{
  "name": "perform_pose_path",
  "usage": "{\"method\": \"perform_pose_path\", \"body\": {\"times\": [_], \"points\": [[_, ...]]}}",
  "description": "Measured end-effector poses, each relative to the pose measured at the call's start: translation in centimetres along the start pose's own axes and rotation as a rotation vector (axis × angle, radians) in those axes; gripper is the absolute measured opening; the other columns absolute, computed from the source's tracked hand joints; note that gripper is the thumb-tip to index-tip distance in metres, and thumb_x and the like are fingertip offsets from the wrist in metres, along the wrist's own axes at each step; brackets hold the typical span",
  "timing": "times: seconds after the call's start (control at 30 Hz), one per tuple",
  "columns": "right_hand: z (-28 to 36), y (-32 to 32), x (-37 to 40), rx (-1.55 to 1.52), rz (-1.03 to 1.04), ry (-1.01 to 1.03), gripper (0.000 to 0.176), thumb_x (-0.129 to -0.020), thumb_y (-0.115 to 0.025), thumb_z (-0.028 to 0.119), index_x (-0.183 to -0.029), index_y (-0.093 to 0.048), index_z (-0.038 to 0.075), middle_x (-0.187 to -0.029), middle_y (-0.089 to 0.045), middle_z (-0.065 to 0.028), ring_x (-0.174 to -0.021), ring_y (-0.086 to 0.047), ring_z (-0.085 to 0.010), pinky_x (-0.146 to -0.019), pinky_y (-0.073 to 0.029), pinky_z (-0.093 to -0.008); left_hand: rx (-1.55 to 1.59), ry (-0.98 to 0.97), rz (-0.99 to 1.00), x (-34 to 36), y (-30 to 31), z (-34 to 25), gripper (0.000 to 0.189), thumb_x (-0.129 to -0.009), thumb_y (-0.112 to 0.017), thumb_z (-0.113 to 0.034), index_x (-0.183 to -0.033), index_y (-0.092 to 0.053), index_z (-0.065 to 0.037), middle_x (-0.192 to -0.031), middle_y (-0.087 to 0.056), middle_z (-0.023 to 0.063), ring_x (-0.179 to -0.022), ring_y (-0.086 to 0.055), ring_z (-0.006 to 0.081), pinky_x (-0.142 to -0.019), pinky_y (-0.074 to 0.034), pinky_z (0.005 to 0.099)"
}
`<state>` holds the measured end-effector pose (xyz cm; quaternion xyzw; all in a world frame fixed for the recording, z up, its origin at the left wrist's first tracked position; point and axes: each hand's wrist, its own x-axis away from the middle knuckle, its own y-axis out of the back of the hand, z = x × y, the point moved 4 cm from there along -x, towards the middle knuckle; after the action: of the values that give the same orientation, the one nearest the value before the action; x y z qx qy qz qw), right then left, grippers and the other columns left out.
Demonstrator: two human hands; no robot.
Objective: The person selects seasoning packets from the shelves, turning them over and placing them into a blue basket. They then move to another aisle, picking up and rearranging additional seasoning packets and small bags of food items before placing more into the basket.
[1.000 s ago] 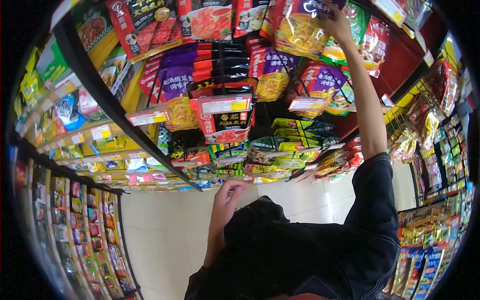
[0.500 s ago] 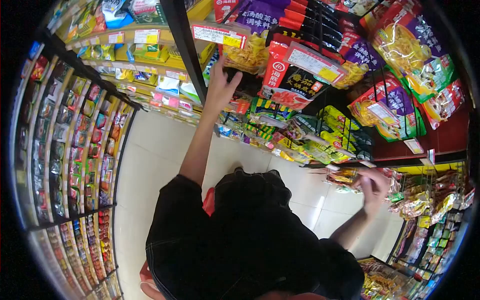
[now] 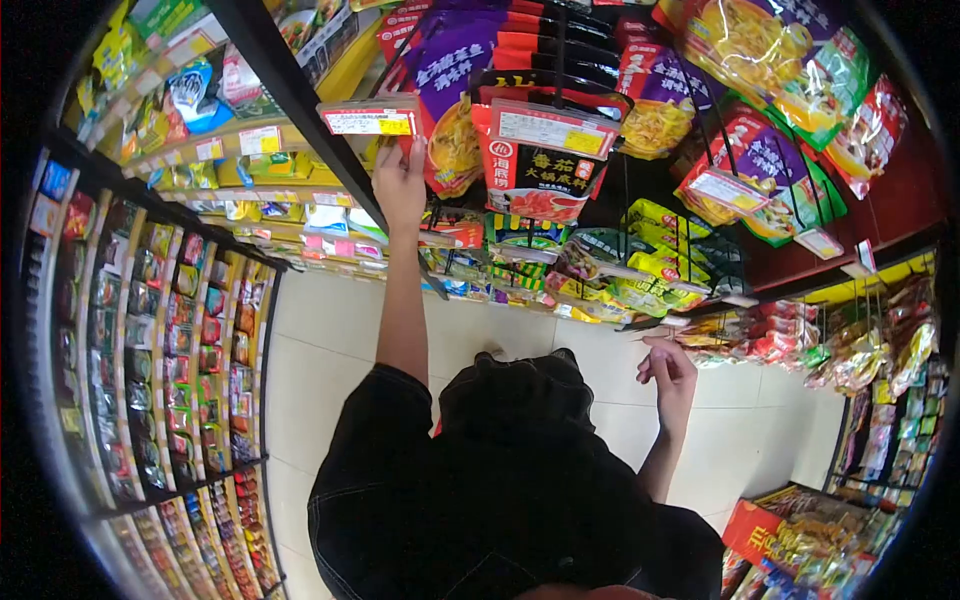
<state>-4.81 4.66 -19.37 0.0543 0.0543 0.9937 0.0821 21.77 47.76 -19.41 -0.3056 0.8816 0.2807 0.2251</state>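
My left hand (image 3: 402, 185) is raised to the hanging packets, its fingertips just under a price tag (image 3: 370, 120) and beside a purple and red packet (image 3: 450, 110). Its fingers are bent close together at the packet's left edge; what they grip, if anything, is hidden. To the right of that packet hangs a red and black packet (image 3: 538, 175) with its own price tag (image 3: 553, 130) in front. My right hand (image 3: 670, 372) hangs in the air over the floor, below the rack, with curled fingers and nothing visible in it.
Yellow-edged shelves (image 3: 225, 145) with bags stand at the upper left, beside a black post (image 3: 300, 100). Tall shelves (image 3: 150, 330) of small packs line the left. Green and yellow packets (image 3: 670, 240) hang lower on the rack. A red box (image 3: 752, 530) is at the lower right.
The view has shifted. My left hand has moved from below the purple packet to its left edge by the price tag, its spread fingers now drawn together. My right hand has moved left and lower.
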Motion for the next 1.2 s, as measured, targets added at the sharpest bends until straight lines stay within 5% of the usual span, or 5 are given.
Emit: {"method": "perform_pose_path", "body": {"times": [0.33,0.5,0.7,0.9,1.2], "points": [[5.2,0.5,-1.8,0.078,-0.092,0.191,0.025,-0.104,-0.061,0.014,-0.124,-0.068,0.001,-0.081,-0.067,-0.0054,-0.069,-0.065,-0.0108,-0.063,-0.054,-0.0249,-0.3,0.092,-0.141,6.2,16.7,-7.9,0.035,-0.106,-0.055,-0.027,-0.118,-0.066,0.004,-0.097,-0.07,0.023,-0.084,-0.066,0.0348,-0.077,-0.051,0.0442],[10.6,-1.6,-1.9,0.174,0.078,0.375,0.025,-0.1,-0.061,0.004,-0.123,-0.069,0.001,-0.085,-0.073,-0.0085,-0.073,-0.07,-0.0123,-0.065,-0.058,-0.028,0.081,0.355,0.123,9.7,21.8,-10.3,0.031,-0.108,-0.051,-0.022,-0.115,-0.064,0.004,-0.089,-0.066,0.006,-0.08,-0.054,0.009,-0.07,-0.047,0.0275],[16.4,-4.8,1.0,0.201,0.587,0.76,0.035,-0.095,-0.069,0.012,-0.13,-0.071,0.009,-0.116,-0.07,-0.0145,-0.106,-0.069,-0.0248,-0.096,-0.054,-0.0401,0.388,0.348,0.326,15.4,22.0,-10.3,0.028,-0.107,-0.052,-0.017,-0.122,-0.065,0.003,-0.103,-0.069,0.0055,-0.089,-0.062,0.0129,-0.08,-0.051,0.0282],[22.1,-7.2,0.5,0.201,0.382,0.808,0.061,-0.092,-0.075,0.025,-0.148,-0.055,0.01,-0.152,-0.043,-0.0222,-0.133,-0.053,-0.0383,-0.107,-0.047,-0.048,0.896,0.368,0.179,16.7,14.9,-15.1,0.028,-0.108,-0.052,-0.019,-0.125,-0.06,0.002,-0.102,-0.066,0.0037,-0.089,-0.058,0.0092,-0.08,-0.048,0.0267],[32.7,-5.2,-9.0,0.25,0.025,0.973,0.045,-0.101,-0.064,0.012,-0.145,-0.058,0.009,-0.138,-0.066,-0.0057,-0.117,-0.063,-0.0123,-0.103,-0.048,-0.0298,1.152,0.107,0.495,3.5,6.8,-28.7,0.048,-0.103,-0.059,-0.014,-0.146,-0.043,-0.001,-0.134,-0.059,0.0129,-0.123,-0.057,0.0166,-0.104,-0.048,0.0336]]}}
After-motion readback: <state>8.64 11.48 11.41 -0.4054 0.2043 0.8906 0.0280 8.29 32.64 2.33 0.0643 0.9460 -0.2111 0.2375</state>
